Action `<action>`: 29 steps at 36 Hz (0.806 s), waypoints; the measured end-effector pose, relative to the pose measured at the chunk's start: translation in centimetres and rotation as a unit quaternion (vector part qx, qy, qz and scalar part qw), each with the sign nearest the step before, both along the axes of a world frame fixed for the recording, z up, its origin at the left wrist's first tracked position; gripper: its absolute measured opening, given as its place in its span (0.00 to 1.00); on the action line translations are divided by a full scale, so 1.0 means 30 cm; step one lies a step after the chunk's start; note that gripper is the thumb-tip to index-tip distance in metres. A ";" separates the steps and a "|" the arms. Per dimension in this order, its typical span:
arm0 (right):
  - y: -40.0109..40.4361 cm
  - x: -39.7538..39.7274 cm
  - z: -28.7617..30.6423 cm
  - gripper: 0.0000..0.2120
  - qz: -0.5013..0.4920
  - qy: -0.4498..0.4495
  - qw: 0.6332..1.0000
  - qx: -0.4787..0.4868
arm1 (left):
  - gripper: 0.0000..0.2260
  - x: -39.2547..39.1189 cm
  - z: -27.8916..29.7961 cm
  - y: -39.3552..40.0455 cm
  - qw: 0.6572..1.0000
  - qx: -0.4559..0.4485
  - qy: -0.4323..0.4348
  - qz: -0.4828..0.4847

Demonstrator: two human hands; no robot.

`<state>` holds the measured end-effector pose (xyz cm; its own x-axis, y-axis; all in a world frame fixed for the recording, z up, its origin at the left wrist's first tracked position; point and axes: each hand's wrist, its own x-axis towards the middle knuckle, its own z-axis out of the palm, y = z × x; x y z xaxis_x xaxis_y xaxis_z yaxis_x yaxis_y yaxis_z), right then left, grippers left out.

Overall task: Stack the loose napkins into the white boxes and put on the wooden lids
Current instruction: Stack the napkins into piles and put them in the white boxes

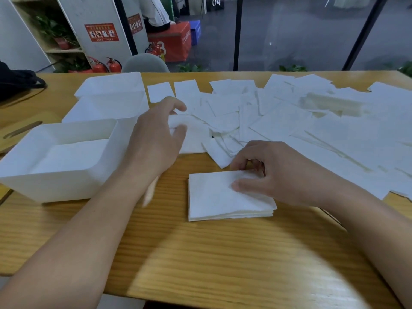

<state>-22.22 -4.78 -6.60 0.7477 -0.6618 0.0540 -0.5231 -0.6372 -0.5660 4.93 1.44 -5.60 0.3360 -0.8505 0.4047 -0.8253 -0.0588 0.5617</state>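
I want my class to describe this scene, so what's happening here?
A person is gathering loose napkins on a wooden table. Their right hand rests on a small neat stack, while the left hand reaches into the pile. Three white boxes stand at the left, without lids.

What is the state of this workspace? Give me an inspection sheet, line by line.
Surface: wooden table, front part bare.
Job's things: three open white boxes at left, the nearest holding napkins; small squared stack in front; loose napkins spread across the right; wooden lid partly seen at left.
Clutter: black bag at far left.
Grippers: left hand reaches over the loose napkins, blurred; right hand rests fingers on the stack.
Cables: nothing seen.
Surroundings: fire extinguishers, shelf with plants, glass wall.
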 end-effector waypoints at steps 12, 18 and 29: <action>-0.014 0.008 0.037 0.28 -0.120 -0.199 0.972 0.033 | 0.12 -0.049 0.035 0.030 0.954 -0.073 0.151 -0.248; -0.016 -0.011 0.061 0.04 -0.093 -0.199 0.972 0.085 | 0.10 -0.054 0.029 0.031 0.947 0.058 0.153 -0.275; -0.025 -0.031 0.065 0.04 -0.037 -0.098 0.982 0.159 | 0.13 -0.029 0.045 0.043 0.901 0.252 0.182 -0.303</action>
<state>-23.16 -5.54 -4.66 0.6924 -0.7210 -0.0266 -0.4229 -0.3757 -0.8246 4.08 2.72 -4.25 -0.2185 -0.9676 -0.1268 -0.5583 0.0174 0.8294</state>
